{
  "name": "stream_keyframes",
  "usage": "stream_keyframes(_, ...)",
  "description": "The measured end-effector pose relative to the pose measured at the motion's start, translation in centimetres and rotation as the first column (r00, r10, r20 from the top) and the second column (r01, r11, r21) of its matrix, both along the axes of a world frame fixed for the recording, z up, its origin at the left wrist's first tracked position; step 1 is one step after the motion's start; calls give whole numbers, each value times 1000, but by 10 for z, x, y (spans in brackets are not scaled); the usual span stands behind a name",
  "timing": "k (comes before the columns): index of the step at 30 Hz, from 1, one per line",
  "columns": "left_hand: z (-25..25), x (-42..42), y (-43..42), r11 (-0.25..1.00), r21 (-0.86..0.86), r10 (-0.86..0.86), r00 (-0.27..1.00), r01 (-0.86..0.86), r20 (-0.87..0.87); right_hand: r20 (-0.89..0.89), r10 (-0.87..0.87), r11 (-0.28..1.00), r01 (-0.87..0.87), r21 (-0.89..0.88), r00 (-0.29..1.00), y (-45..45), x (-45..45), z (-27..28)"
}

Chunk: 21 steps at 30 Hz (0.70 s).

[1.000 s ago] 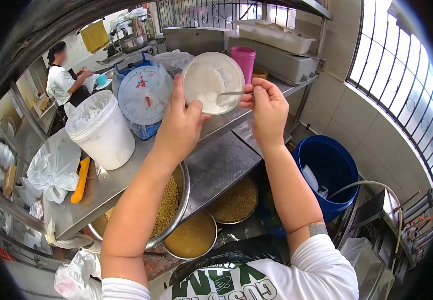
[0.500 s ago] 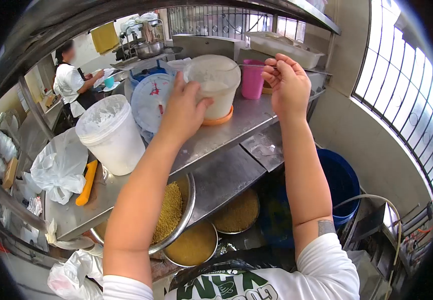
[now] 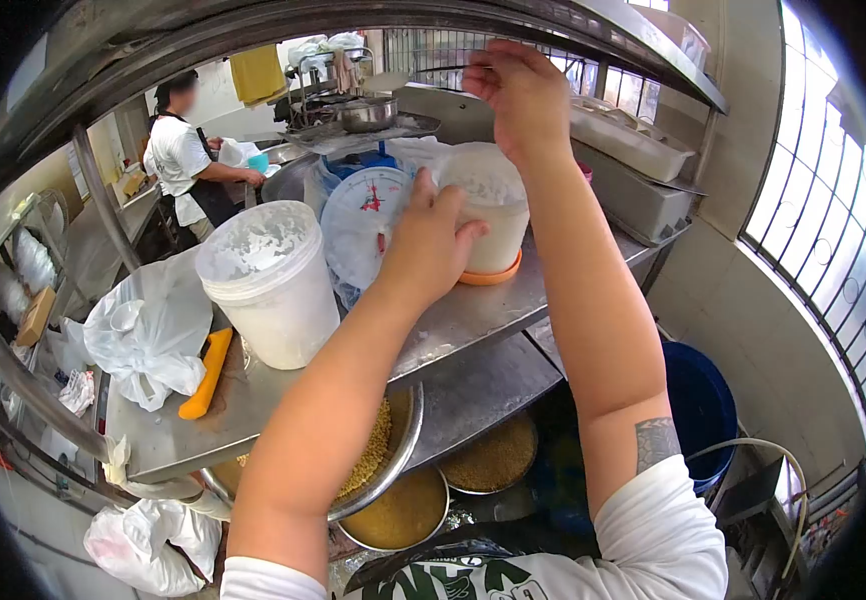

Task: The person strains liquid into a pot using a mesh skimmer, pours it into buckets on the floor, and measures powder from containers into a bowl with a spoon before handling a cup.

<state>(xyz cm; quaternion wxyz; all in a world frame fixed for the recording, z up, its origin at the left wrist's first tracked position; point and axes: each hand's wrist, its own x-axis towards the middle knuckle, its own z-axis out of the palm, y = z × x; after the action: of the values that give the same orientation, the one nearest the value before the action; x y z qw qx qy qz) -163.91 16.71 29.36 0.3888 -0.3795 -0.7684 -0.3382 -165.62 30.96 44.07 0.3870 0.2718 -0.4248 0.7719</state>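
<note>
My right hand point(image 3: 523, 95) is raised and closed on a thin-handled spoon point(image 3: 385, 82). What looks like white powder fills the spoon's bowl, which hangs near a metal bowl point(image 3: 368, 114) on the flat tray of a dial scale point(image 3: 365, 215). My left hand point(image 3: 431, 240) grips the near left side of a white plastic tub point(image 3: 498, 225), which sits upright on an orange lid point(image 3: 493, 272). White powder coats the tub's inner wall. Left of the scale stands a larger white bucket point(image 3: 271, 290), open and streaked with powder.
An orange-handled tool point(image 3: 207, 375) and a plastic bag point(image 3: 143, 325) lie at the counter's left. Below are pans of yellow grains point(image 3: 368, 450). A shelf edge point(image 3: 283, 45) runs overhead. A co-worker point(image 3: 188, 165) stands at the back left. A blue barrel point(image 3: 698, 400) is on the right.
My right hand has lifted up and to the left, carrying the spoon from the tub's mouth toward the metal bowl. My left hand stays on the tub. The view has shifted.
</note>
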Motion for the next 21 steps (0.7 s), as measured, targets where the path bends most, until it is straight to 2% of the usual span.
stream_keyframes(1, 0, -1, 0, 1000, 0, 2, 1000, -2, 1, -1, -112, 973, 110, 202, 994, -9, 7, 3)
stream_keyframes(2, -1, 0, 2, 1000, 20, 17, 1000, -17, 13, -24, -222, 894, 213, 395, 975, -15, 15, 3)
stream_keyframes(3, -2, 0, 2, 999, 40, 29, 999, -30, 26, -18, -224, 893, 212, 396, 975, -18, 22, 1)
stream_keyframes(5, 1, 6, 2, 999, 41, 20, 997, -23, 74, -305, -412, 713, 512, 479, 859, -22, 38, -8)
stream_keyframes(6, 2, 8, 2, 999, 41, 16, 993, -21, 114, -302, -414, 712, 512, 481, 859, -21, 49, -13)
stream_keyframes(7, 0, 9, 2, 999, 38, 12, 993, -17, 121, -339, -453, 732, 561, 387, 825, -16, 62, -19)
stream_keyframes(8, -1, 8, 2, 999, 36, 16, 998, -18, 54, -372, -494, 744, 603, 286, 786, -9, 74, -28)
stream_keyframes(9, -3, 9, 2, 999, 33, 18, 1000, -18, -13, -366, -500, 742, 606, 286, 785, -2, 88, -39)
stream_keyframes(11, 0, 18, 2, 1000, 4, -4, 1000, 4, -12, -275, -681, 619, 734, 281, 679, 16, 116, -61)
stream_keyframes(12, 2, 24, 3, 1000, -17, -18, 1000, 18, -16, -270, -689, 612, 740, 279, 672, 27, 124, -72)
stream_keyframes(14, 1, 36, 4, 998, -49, -29, 999, 27, -46, -237, -775, 441, 769, 462, 586, 47, 128, -98)
stream_keyframes(15, 0, 42, 5, 997, -77, -31, 997, 25, -76, -226, -782, 440, 771, 461, 581, 52, 127, -108)
stream_keyframes(16, -2, 46, 8, 996, -87, -39, 997, 33, -67, -247, -800, 345, 755, 557, 547, 55, 127, -116)
stream_keyframes(17, -4, 50, 10, 993, -112, -41, 990, 26, -132, -268, -813, 247, 724, 645, 517, 57, 127, -125)
stream_keyframes(18, -5, 53, 13, 990, -136, -48, 979, 21, -198, -174, -796, 348, 673, 652, 580, 59, 126, -130)
stream_keyframes(19, -5, 54, 14, 989, -144, -58, 979, 30, -196, -167, -802, 347, 675, 651, 573, 58, 131, -132)
stream_keyframes(21, -4, 54, 14, 988, -144, -91, 964, 56, -251, 222, -601, 765, 474, 435, 768, 58, 142, -133)
